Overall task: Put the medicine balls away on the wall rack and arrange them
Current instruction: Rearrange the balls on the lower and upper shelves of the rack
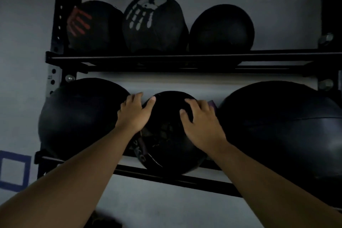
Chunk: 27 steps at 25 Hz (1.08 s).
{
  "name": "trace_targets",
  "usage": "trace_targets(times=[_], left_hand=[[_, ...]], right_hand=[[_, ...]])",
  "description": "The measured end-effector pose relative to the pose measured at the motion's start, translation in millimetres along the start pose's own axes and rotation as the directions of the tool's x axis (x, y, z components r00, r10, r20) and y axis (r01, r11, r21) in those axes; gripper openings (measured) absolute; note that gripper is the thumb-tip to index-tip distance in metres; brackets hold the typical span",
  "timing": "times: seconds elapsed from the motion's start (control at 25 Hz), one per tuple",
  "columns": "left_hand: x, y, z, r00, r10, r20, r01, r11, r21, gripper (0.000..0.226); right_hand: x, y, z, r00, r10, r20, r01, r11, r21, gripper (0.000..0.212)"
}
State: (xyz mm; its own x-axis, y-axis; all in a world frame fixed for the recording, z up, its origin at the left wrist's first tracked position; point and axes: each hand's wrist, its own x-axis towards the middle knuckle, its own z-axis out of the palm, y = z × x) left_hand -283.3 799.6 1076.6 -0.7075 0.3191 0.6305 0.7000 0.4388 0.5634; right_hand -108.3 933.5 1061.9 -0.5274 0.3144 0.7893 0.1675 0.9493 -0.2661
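A black wall rack (pixel 166 60) has two shelves of rails. On the lower shelf a small black medicine ball (pixel 166 135) sits between a large black ball (pixel 77 116) on the left and a bigger black ball (pixel 281 135) on the right. My left hand (pixel 134 114) presses on the small ball's upper left, fingers spread, and touches the left ball. My right hand (pixel 200 122) lies on its upper right. The upper shelf holds a ball with a red hand print (pixel 92 27), one with a white hand print (pixel 153 24) and a plain black one (pixel 222 27).
The rack's left upright (pixel 64 5) and right upright (pixel 331 5) frame the shelves against a pale wall. Free rail shows to the right of the upper balls. A blue taped square (pixel 13 170) marks the wall at lower left.
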Motion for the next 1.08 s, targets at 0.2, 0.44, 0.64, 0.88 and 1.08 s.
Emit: trace_targets(times=[0.2,0.44,0.64,0.88,1.08], left_hand=[[42,-40,7,0.988,0.084,0.131,-0.054,0.974,-0.219,0.080],[65,-36,29,0.965,0.114,0.236,0.039,0.829,-0.558,0.073],[68,-31,32,0.938,-0.059,0.342,0.221,0.862,-0.456,0.092],[38,-27,37,0.987,-0.127,0.103,0.151,0.949,-0.275,0.082],[12,-58,56,0.961,0.266,-0.077,-0.272,0.862,-0.427,0.083]], right_hand=[[6,-25,68,0.978,0.203,-0.052,-0.207,0.973,-0.105,0.073],[29,-17,82,0.969,0.222,-0.104,-0.236,0.959,-0.155,0.069],[95,6,51,0.979,0.157,0.133,-0.136,0.978,-0.156,0.051],[124,23,47,0.988,0.025,0.155,-0.006,0.993,-0.120,0.049],[41,27,60,0.935,0.174,-0.310,-0.043,0.922,0.385,0.034]])
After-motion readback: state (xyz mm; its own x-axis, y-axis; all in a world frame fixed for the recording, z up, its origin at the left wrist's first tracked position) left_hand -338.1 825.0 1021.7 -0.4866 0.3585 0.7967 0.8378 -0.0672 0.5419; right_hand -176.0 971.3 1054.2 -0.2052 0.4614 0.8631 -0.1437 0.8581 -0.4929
